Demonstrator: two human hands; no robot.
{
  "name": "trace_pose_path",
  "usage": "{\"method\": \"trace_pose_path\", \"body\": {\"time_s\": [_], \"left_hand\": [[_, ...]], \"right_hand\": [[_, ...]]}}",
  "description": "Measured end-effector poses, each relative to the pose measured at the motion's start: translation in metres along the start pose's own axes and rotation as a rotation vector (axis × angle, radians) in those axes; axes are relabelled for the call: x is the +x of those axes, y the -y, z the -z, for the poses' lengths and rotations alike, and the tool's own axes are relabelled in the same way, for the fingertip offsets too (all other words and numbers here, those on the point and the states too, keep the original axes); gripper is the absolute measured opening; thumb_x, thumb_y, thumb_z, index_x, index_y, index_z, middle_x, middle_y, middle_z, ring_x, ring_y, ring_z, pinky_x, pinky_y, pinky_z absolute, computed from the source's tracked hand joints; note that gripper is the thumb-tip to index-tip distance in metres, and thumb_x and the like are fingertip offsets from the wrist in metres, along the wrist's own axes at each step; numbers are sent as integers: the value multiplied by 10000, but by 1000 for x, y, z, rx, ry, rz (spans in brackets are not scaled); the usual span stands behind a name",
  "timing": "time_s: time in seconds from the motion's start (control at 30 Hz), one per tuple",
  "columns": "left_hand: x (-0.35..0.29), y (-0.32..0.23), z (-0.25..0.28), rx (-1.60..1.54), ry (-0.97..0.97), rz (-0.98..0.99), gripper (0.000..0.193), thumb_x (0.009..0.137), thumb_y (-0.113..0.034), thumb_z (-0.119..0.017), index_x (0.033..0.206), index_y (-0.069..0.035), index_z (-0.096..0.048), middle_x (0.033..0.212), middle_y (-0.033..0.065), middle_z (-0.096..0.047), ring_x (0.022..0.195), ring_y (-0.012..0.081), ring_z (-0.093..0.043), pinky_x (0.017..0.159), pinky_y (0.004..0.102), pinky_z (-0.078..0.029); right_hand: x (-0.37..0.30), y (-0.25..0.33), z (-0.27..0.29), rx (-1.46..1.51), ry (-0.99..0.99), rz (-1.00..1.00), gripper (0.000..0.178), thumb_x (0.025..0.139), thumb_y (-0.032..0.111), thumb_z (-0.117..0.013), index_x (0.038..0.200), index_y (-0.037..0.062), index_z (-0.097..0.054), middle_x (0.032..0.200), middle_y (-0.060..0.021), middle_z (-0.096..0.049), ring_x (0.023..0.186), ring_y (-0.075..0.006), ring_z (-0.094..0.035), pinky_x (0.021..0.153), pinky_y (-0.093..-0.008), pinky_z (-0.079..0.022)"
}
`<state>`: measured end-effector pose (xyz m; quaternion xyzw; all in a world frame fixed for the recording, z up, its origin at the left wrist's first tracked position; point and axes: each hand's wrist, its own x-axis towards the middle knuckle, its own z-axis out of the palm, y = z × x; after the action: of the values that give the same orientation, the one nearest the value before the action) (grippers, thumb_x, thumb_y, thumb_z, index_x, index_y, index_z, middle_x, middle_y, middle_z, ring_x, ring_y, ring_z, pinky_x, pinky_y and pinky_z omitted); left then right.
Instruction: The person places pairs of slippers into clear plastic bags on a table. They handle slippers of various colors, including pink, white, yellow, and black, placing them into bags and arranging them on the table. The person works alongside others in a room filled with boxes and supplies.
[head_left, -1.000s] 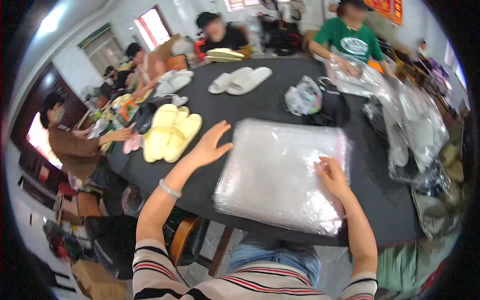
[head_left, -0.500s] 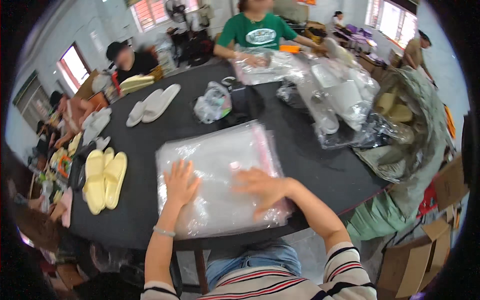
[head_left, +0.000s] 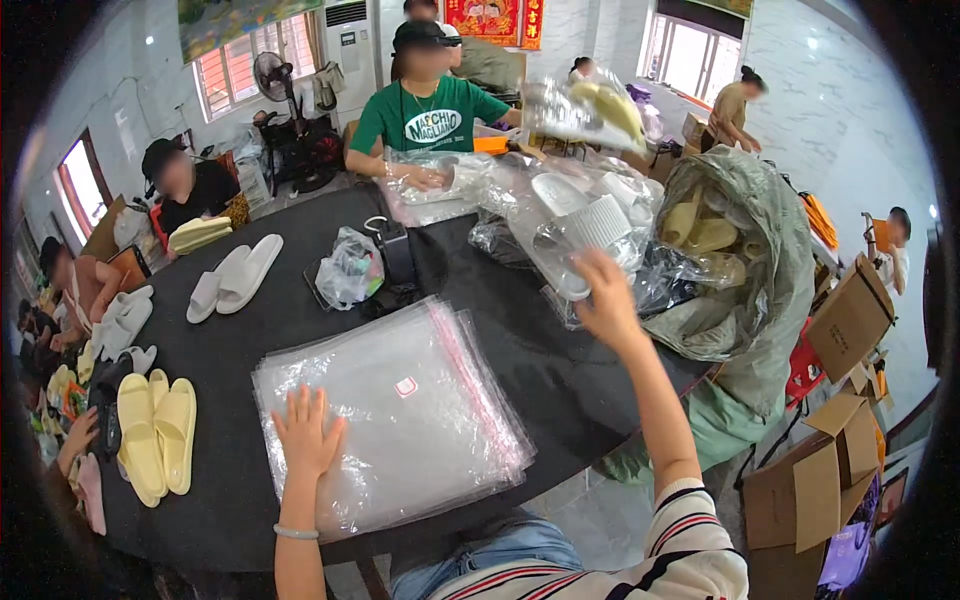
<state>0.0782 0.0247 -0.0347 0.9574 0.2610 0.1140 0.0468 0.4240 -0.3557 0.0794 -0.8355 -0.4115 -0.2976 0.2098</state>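
Note:
My left hand (head_left: 307,432) lies flat with fingers spread on a stack of clear plastic bags (head_left: 370,450), which has a pink strip along its right side and a small white sticker (head_left: 405,387) on top. Over the black table, my right hand (head_left: 607,298) is stretched out, fingers apart, at the near edge of a pile of bagged white slippers (head_left: 585,222). Whether its fingertips touch the plastic I cannot tell. Both hands hold nothing that shows.
Yellow slippers (head_left: 157,435) and white slippers (head_left: 235,277) lie at left. Behind the stack sits a small bag of bits (head_left: 350,268). A large sack of slippers (head_left: 740,250) stands at right, above cardboard boxes (head_left: 815,485). Across the table, a person in green (head_left: 430,120) lifts bagged yellow slippers (head_left: 610,110).
My right hand has left the bag stack and reached forward and right to the bagged slippers. My left hand stays on the stack. The view has swung right; the person opposite has raised bagged slippers.

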Motion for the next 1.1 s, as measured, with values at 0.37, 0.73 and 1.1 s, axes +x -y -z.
{"method": "trace_pose_path", "body": {"time_s": [0.37, 0.73, 1.1], "left_hand": [[0, 0, 0, -53, -25, -8, 660, 902, -505, -503, 1429, -114, -433, 1529, 169, -313, 1438, 374, -209, 1123, 642, -63], [-1, 9, -10, -33, -87, -41, 672, 898, -538, -499, 1424, -125, -446, 1513, 167, -346, 1421, 384, -250, 1118, 645, -81], [0, 7, -3, -38, 3, -3, 715, 916, -618, -415, 1457, -152, -401, 1545, 148, -295, 1454, 340, -186, 1143, 590, -44]], "right_hand": [[12, -66, 21, -228, -103, 100, 266, 707, 108, -702, 960, 120, -623, 920, -47, -631, 942, -259, -613, 820, -402, -464], [55, 137, 68, 264, 336, 349, 415, 722, 114, -661, 1133, 142, -613, 863, -103, -639, 727, -314, -648, 645, -428, -529], [144, 229, 44, 444, 769, 317, 196, 735, 171, -668, 850, 16, -701, 666, -122, -669, 494, -212, -640, 524, -297, -529]]}}
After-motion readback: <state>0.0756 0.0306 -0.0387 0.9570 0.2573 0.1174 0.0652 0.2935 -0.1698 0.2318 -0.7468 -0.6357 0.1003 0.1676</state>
